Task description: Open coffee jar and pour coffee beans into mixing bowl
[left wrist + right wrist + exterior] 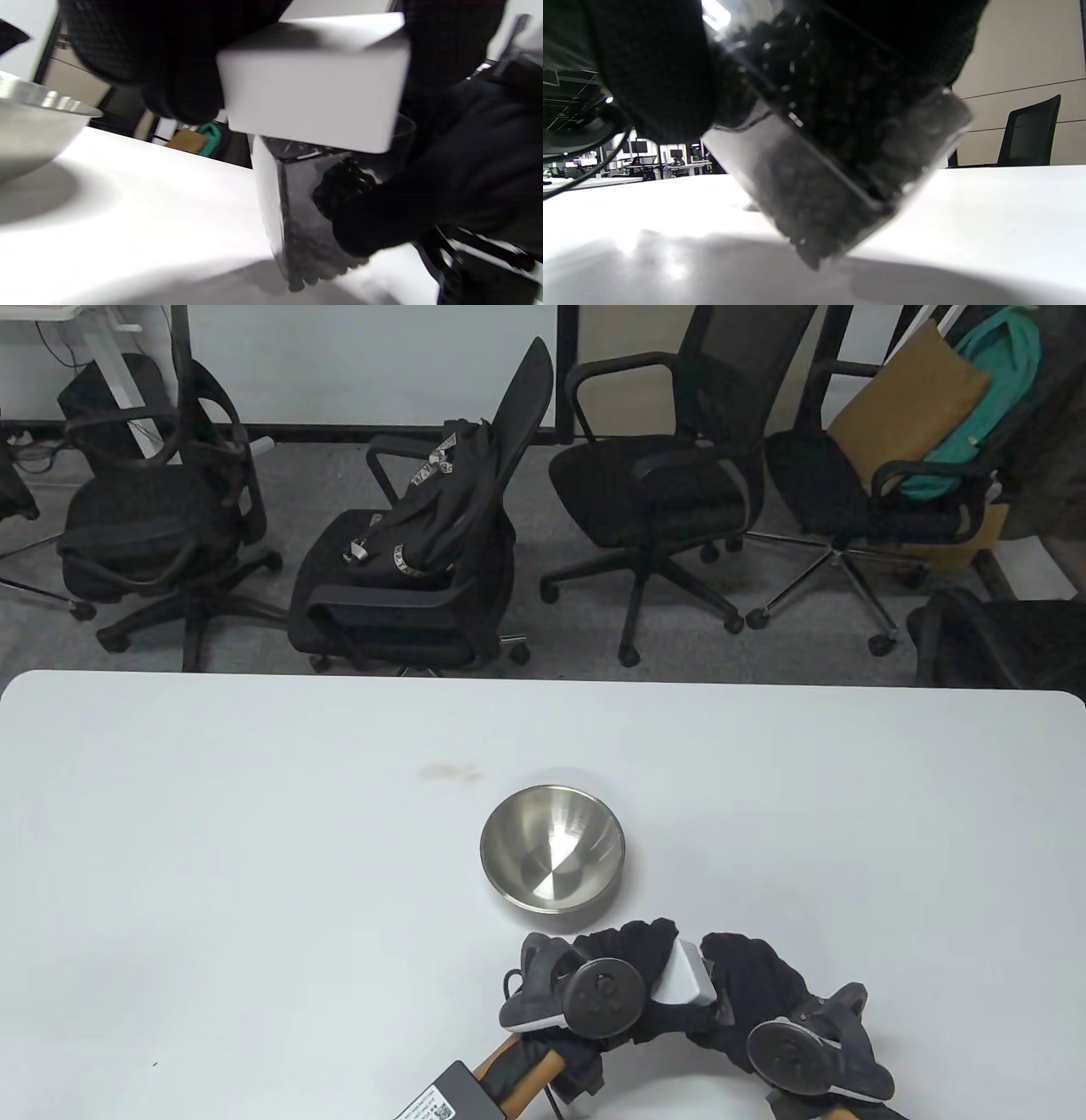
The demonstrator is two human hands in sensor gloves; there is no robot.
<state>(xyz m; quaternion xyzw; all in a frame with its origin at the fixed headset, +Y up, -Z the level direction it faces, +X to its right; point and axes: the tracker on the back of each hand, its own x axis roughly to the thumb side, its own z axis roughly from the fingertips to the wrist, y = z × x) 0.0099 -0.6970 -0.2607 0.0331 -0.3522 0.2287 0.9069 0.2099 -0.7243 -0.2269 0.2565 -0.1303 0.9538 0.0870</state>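
A steel mixing bowl (553,848) stands empty near the table's middle; its rim (42,103) shows at the left of the left wrist view. Just in front of it, both hands meet on a clear square coffee jar (297,220) full of dark beans. My left hand (649,954) grips the jar's white lid (684,976) from above, and that lid (314,80) still sits on the jar's mouth. My right hand (742,971) is wrapped round the jar's body (831,182), which is tilted. Whether its lower corner touches the table I cannot tell.
The white table (254,857) stretches wide to the left and behind the bowl. Several black office chairs (407,560) stand beyond the far edge. A grey box with a label (450,1094) lies by my left forearm at the front edge.
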